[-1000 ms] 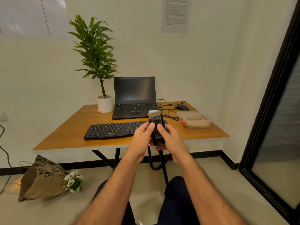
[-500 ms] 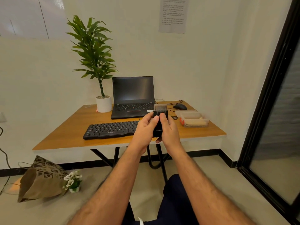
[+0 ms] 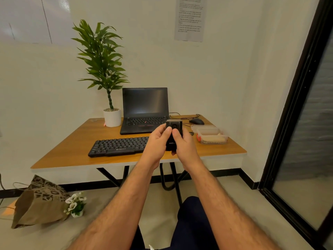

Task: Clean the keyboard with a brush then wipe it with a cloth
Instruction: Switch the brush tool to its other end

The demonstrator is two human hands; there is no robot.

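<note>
Both hands hold a small black brush (image 3: 173,134) upright in the air above the front of the wooden table (image 3: 75,139). My left hand (image 3: 156,143) grips its left side, thumb on the front. My right hand (image 3: 183,145) grips its right side, its thumb on the slider on the front. Hardly any bristle shows at the brush's top. A black keyboard (image 3: 117,147) lies flat on the table to the left of my hands, its right end hidden behind my left hand. I see no cloth.
An open black laptop (image 3: 144,110) stands behind the keyboard, with a potted plant (image 3: 111,118) to its left. A mouse (image 3: 196,121), cables and clear plastic containers (image 3: 211,135) lie at the table's right. A brown paper bag (image 3: 37,202) and small white flowers (image 3: 75,203) lie on the floor.
The pale bristles that stood out of the brush's top have slid down into its body. My hands and the brush have risen slightly in the view.
</note>
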